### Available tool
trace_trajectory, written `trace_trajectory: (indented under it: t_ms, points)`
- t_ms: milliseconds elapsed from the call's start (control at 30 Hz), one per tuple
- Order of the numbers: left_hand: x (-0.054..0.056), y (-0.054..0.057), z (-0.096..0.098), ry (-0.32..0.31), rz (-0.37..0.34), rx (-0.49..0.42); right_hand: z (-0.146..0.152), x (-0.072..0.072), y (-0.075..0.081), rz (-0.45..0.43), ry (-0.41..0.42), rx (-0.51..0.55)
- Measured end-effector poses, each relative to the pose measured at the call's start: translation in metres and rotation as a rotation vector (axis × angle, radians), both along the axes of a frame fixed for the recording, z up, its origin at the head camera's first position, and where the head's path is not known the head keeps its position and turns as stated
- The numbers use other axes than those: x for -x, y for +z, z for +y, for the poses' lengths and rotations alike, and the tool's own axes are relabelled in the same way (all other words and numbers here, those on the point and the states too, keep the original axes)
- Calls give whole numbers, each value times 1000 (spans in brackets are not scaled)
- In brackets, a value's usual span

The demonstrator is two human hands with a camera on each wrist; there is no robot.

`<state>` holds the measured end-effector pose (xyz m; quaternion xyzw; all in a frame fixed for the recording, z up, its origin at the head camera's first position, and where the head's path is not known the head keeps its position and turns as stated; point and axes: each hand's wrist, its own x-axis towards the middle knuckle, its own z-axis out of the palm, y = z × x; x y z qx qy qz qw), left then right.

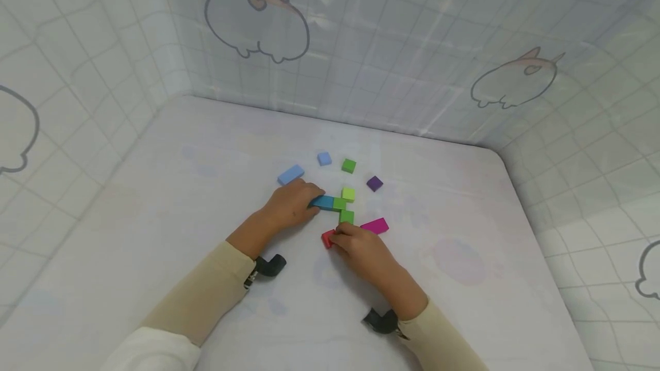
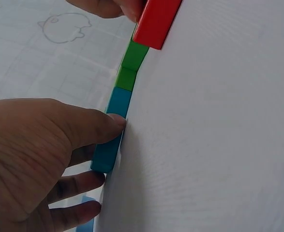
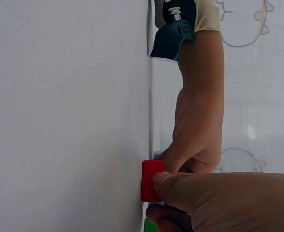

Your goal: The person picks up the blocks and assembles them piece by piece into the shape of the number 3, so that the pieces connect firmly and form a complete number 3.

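Observation:
My left hand [image 1: 294, 204] pinches a teal-blue oblong block [image 1: 323, 202] between thumb and fingers, flat on the white surface. Against that block's right end sits a small green block [image 1: 339, 204]. A second green block [image 1: 346, 217] adjoins it on the near side, and a lime block [image 1: 348, 194] on the far side. Nearer the body, my right hand [image 1: 367, 252] grips a red block [image 1: 327, 239]; in the right wrist view the thumb presses on the red block's face [image 3: 151, 181]. A magenta oblong block [image 1: 375, 226] lies just beyond the right hand, partly hidden by it.
Farther back lie a light-blue oblong block [image 1: 291, 174], a light-blue small block [image 1: 324, 158], a green block [image 1: 349, 165] and a purple block [image 1: 374, 184]. Grid-patterned walls [image 1: 361, 44] enclose the white surface [image 1: 464, 302] at the back and both sides.

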<state>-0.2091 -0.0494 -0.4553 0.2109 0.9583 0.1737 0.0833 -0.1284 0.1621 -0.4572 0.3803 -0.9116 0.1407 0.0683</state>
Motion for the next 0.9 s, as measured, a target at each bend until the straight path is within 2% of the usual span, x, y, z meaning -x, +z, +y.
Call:
trace_trajectory:
  t_ms: [200, 533, 900]
  points:
    - [0, 0, 0, -8, 8, -9, 5, 0, -1, 3, -3, 34]
    - [-2, -1, -1, -5, 15, -22, 12, 0, 1, -28, -32, 19]
    - [-2, -2, -1, 1, 16, -28, 17, 1, 0, 5, -50, 5]
